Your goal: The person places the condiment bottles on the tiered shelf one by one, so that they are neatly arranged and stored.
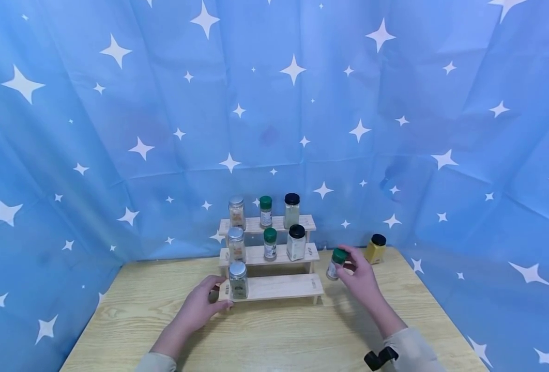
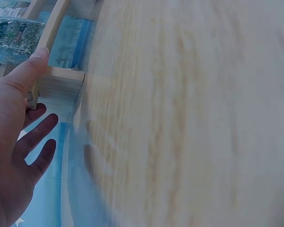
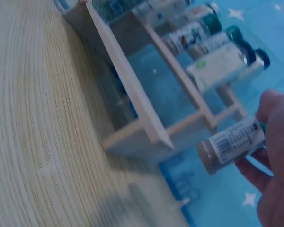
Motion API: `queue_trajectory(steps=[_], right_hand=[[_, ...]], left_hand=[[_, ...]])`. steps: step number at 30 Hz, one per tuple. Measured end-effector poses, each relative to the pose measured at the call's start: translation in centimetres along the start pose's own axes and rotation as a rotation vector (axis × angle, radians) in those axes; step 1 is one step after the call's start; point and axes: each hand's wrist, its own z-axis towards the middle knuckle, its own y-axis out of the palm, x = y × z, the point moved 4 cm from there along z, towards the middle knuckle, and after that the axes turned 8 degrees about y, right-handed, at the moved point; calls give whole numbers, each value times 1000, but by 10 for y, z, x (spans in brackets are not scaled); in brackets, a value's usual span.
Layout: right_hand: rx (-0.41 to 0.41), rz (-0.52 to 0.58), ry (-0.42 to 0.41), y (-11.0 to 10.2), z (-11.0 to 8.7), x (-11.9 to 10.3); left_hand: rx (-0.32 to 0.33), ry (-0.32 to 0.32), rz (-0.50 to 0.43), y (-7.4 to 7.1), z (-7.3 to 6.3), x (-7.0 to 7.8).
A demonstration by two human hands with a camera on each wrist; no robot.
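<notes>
A three-tier wooden spice rack [image 1: 281, 288] stands on the table. My left hand [image 1: 199, 306] grips the left end of its lowest tier, thumb [image 2: 34, 64] on the front edge and some fingers spread loosely below. Beside that thumb, a silver-capped jar of dried herbs [image 1: 239, 285] stands on the lowest tier. To the right of the rack, my right hand [image 1: 362, 276] holds a green-capped spice jar [image 1: 333, 270] near its cap. The jar's label with a barcode [image 3: 234, 141] shows in the right wrist view, its base pointing toward the rack.
On the upper tiers stand silver-capped jars [image 1: 237, 251], green-capped jars [image 1: 270, 249] and black-capped jars [image 1: 296, 247]. A yellow jar with a black cap [image 1: 374, 252] stands at the table's back right, behind my right hand. A blue star-patterned curtain [image 1: 274, 129] hangs behind the table.
</notes>
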Motion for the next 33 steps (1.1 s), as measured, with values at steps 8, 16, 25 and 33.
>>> queue_trajectory(steps=[8,16,25,33], right_hand=[[-92,6,-16,24,-4,-25],[-175,60,-3,56,-6,-38],[-228,106,-54,89,-4,-51],[-315,132,-37,111,-4,-57]], left_hand=[[1,8,-3,-2,0,3],[6,13,2,-2,0,2],[12,25,-4,-1,-1,3],[12,19,1,-1,-1,3]])
